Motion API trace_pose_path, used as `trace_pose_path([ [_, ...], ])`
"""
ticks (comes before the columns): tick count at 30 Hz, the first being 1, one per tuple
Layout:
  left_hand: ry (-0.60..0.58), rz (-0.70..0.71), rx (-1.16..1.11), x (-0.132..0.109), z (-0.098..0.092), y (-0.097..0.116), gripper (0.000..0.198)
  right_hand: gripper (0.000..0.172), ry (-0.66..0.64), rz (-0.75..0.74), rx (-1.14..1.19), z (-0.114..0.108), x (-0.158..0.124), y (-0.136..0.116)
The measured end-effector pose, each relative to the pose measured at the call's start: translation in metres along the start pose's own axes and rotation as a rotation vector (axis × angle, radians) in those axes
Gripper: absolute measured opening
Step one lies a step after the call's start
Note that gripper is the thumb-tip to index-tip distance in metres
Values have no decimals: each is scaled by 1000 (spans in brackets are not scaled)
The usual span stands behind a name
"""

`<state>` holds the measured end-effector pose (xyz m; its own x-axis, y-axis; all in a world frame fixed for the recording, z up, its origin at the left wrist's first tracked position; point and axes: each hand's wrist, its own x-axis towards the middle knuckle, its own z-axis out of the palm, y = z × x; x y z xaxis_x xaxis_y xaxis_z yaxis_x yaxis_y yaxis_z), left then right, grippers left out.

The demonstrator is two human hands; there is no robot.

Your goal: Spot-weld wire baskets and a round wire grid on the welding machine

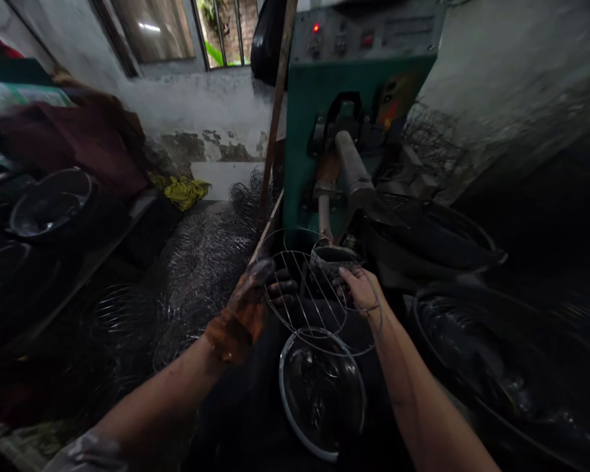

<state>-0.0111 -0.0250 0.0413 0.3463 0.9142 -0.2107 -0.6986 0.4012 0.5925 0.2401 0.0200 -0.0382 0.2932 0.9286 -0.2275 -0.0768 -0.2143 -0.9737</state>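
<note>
A round wire grid (305, 295) is held up in front of a green welding machine (354, 105). My left hand (248, 308), in a stained orange glove, grips the grid's left rim with fingers curled behind the wires. My right hand (358, 288), bare, pinches the grid's right rim together with a loose wire ring (373, 328) that hangs round it. The machine's grey metal arm (354, 170) points down toward the grid. Below the grid sits a round metal bowl (322, 393).
A heap of finished wire rings and grids (201, 262) lies on the floor at left. Dark basins (49, 203) stand on a bench at far left. Large dark tubs (472, 242) stand at right. A yellow cloth (184, 190) lies by the wall.
</note>
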Motion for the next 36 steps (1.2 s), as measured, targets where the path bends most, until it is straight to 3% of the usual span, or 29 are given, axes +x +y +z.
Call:
trace_pose_path([
  [3, -17, 28, 36, 9, 9, 5, 40, 46, 18, -51, -1, -6, 9, -6],
  [7, -125, 28, 9, 25, -5, 3, 21, 41, 86, -173, -59, -14, 18, -24],
  [11, -146, 43, -36, 34, -29, -6, 38, 37, 75, -254, -175, -13, 20, -38],
  [15, -95, 12, -64, 35, -36, -8, 56, 38, 90, -311, -286, -5, 23, -43],
  [24, -118, 54, -118, 37, -50, -3, 55, 40, 93, -357, -343, 7, 25, -53],
  [31, -40, 35, -97, 44, -40, 0, 54, 35, 122, -308, -315, 11, 42, -44],
  [36, -58, 50, -104, 44, -49, -2, 54, 38, 124, -323, -307, 10, 42, -43],
])
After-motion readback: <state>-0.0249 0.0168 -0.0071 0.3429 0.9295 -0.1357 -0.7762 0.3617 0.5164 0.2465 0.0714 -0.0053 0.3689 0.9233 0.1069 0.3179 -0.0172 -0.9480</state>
